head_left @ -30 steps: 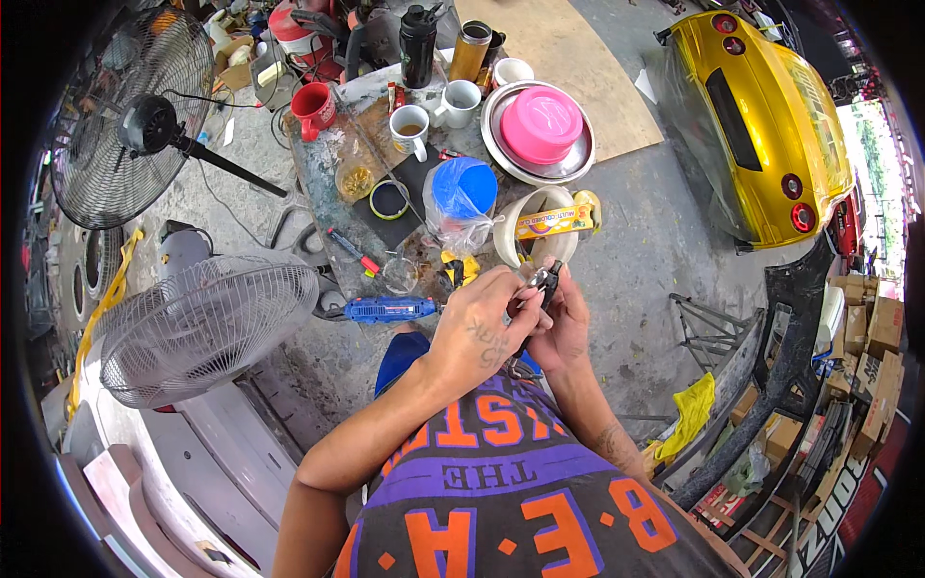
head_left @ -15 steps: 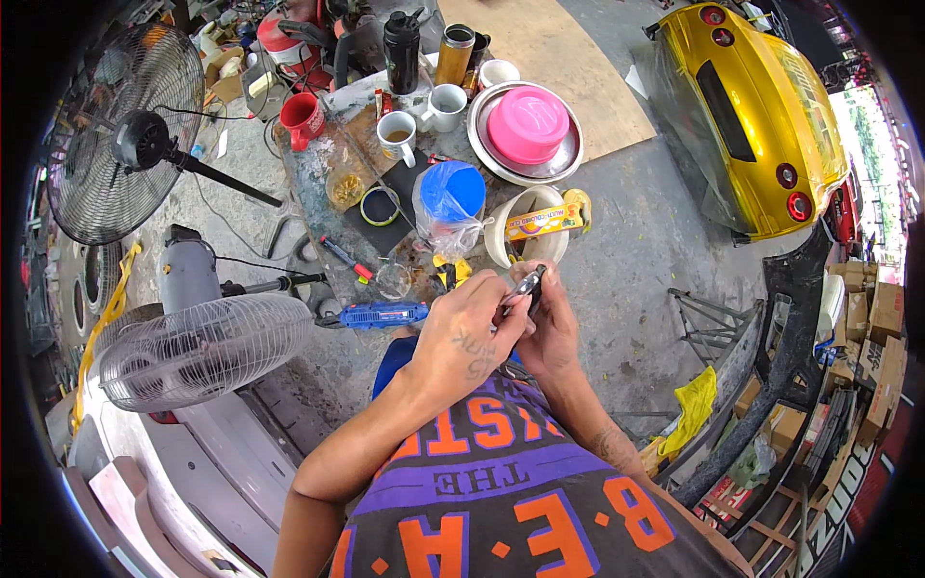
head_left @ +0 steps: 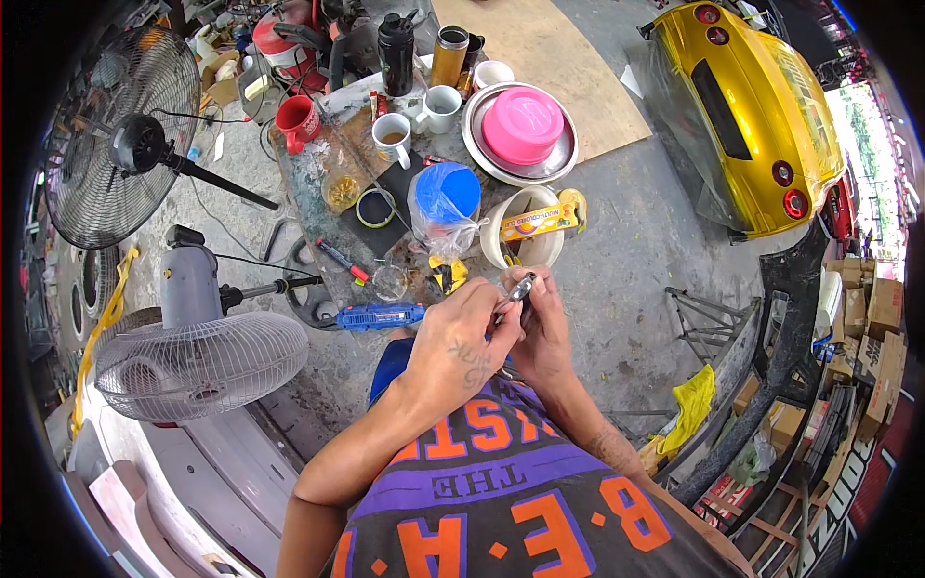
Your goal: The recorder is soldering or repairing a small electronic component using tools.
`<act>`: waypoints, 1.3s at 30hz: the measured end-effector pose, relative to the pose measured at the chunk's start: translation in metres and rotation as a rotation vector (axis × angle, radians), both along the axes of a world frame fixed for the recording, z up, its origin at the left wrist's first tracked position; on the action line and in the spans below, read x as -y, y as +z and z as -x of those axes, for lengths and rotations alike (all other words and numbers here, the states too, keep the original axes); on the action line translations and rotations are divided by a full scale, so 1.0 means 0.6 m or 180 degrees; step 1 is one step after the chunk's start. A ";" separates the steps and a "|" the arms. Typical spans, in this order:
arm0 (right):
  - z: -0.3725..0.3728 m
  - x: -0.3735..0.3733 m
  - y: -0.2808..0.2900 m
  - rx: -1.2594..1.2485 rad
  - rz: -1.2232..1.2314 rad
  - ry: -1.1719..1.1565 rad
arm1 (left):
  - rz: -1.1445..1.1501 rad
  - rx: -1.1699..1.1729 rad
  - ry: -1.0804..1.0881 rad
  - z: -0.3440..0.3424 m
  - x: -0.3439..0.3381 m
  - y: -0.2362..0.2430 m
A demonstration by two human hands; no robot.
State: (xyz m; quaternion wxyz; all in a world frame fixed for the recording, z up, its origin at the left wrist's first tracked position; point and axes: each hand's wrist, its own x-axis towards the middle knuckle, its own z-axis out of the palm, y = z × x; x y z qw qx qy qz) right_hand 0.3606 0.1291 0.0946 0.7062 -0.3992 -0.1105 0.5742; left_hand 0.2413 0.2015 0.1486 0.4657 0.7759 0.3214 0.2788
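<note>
Slanting up rightward with its back showing, the left hand (head_left: 455,337) pinches a small metal piece (head_left: 521,287); the piece tilts between both hands, near the white tub (head_left: 488,233); the right hand (head_left: 544,337), fingers curled, grasps its other side.

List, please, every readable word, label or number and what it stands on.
Wording not copied:
Dark shirt: orange and dark letters, readable.
Yellow carton: one line, readable.
Left hand: dark inked letters, partly readable.
Dark panel: white letters, readable.
Red mug, blue power tool, cardboard boxes: too small or blurred.
</note>
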 end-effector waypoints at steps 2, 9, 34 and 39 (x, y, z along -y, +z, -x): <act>0.008 -0.002 -0.003 0.0106 0.0029 -0.0107 | -0.0144 -0.0015 0.0008 0.000 0.008 -0.006; 0.004 0.005 0.001 -0.0025 0.0144 0.0113 | 0.1728 0.0314 -0.0007 0.001 -0.009 -0.001; -0.049 -0.011 -0.030 -0.1286 0.0108 0.0041 | 0.0599 0.0162 0.0456 0.003 -0.012 -0.046; -0.042 -0.013 -0.028 -0.1177 0.0217 -0.0044 | 0.1083 0.0075 0.0421 -0.001 -0.011 -0.048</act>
